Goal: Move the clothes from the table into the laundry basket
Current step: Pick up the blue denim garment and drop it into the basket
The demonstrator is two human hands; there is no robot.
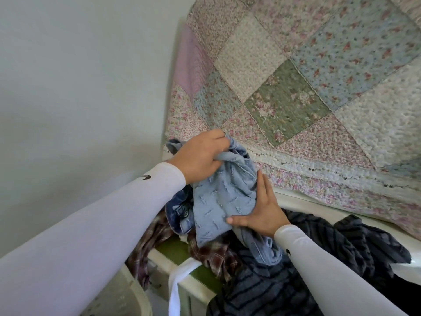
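I see two hands meeting on a bundle of pale blue ripped jeans (pixel 224 197) at the middle of the view. My left hand (pixel 200 156) comes in from the left and clutches the top of the jeans, fingers curled tight into a fistful of denim. My right hand (pixel 262 210) is lower and to the right, palm flat against the side of the bundle, thumb stretched under it — pressing and cupping, not pinching.

The jeans hang long-ways from upper left to lower right, their tail trailing under my right wrist. The white basket (pixel 136 297) shows only as a rim in the bottom left corner, down and to the left of both hands, so the left hand is the nearer one. I judge the coming move to be a swing down and leftward, with the tail following last.

The jeans are held over a white table (pixel 180 265) with a green top at its edge. On it lie a brown plaid shirt (pixel 211 256), some darker denim (pixel 178 213), a dark striped garment (pixel 323 252) spread to the right and a white strip of cloth (pixel 176 290) hanging off the front edge. Behind the table a flowery patchwork quilt (pixel 296 87) fills the upper right; a plain pale wall (pixel 79 76) fills the left.
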